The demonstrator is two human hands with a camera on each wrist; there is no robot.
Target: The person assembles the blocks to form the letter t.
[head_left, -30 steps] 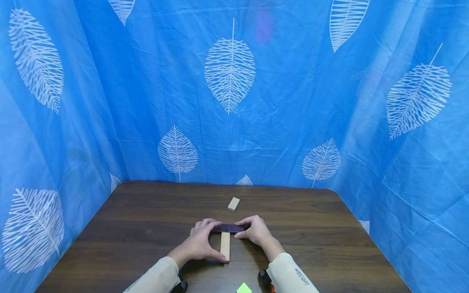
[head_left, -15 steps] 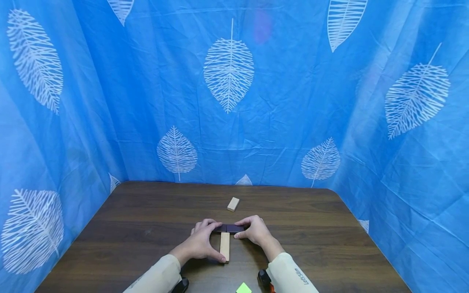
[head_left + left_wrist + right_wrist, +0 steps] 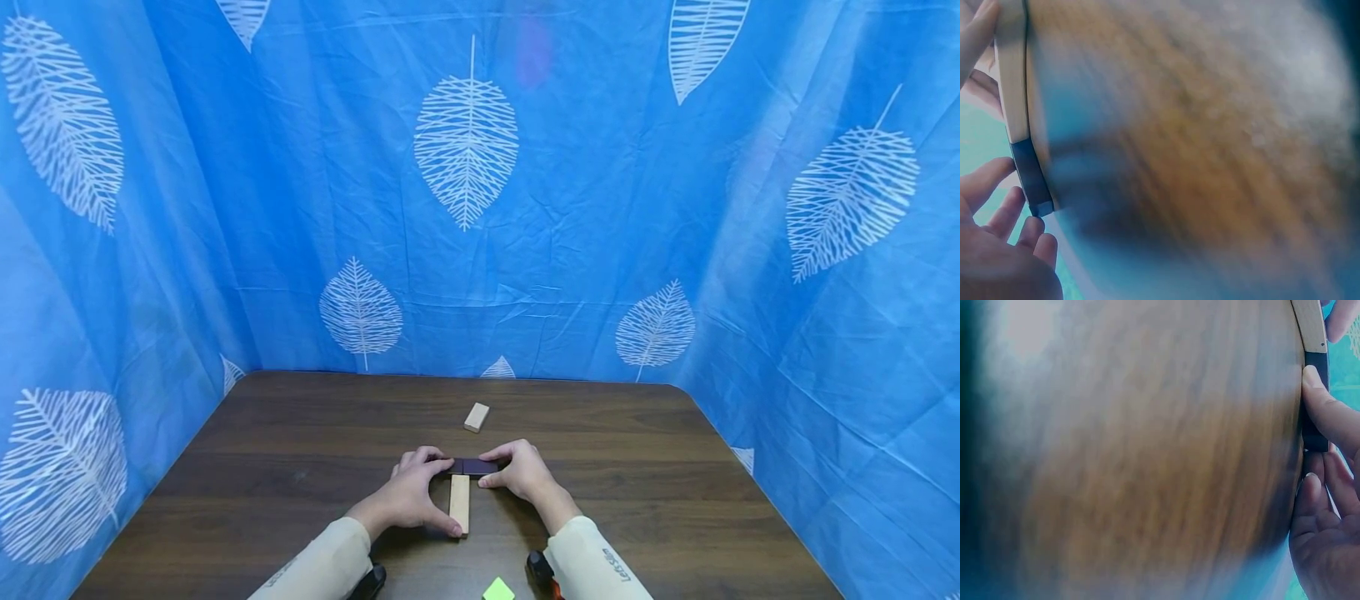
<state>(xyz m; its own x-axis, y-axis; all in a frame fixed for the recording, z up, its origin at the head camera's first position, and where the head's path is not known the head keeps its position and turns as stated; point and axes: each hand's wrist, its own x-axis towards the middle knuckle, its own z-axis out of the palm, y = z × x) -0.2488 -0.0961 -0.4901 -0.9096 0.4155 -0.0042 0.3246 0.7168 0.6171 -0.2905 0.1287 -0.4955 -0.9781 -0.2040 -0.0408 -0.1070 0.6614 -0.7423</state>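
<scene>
Two dark purple blocks lie end to end on the table: a left one [image 3: 457, 467] and a right one [image 3: 474, 467]. A light wooden block [image 3: 460, 503] lies lengthwise before their joint, so together they form a T. My left hand [image 3: 406, 497] spans the light block, its thumb at the near end and its index fingertip at the left dark block, which it partly covers. Between thumb and index finger, my right hand [image 3: 523, 473] pinches the right dark block's outer end. The right wrist view shows that thumb [image 3: 1329, 412] on the dark block [image 3: 1317, 440].
Farther back lies a smaller light block [image 3: 476, 417]. At the near edge of view is a bright green piece [image 3: 498, 590]. All stand on a dark wood-grain table [image 3: 315, 425], with a blue leaf-print curtain [image 3: 540, 250] behind and at the sides.
Less of the left dark block now shows beside the left index finger than a second ago. Both hands stay almost still, apart from a slight shift of the whole view.
</scene>
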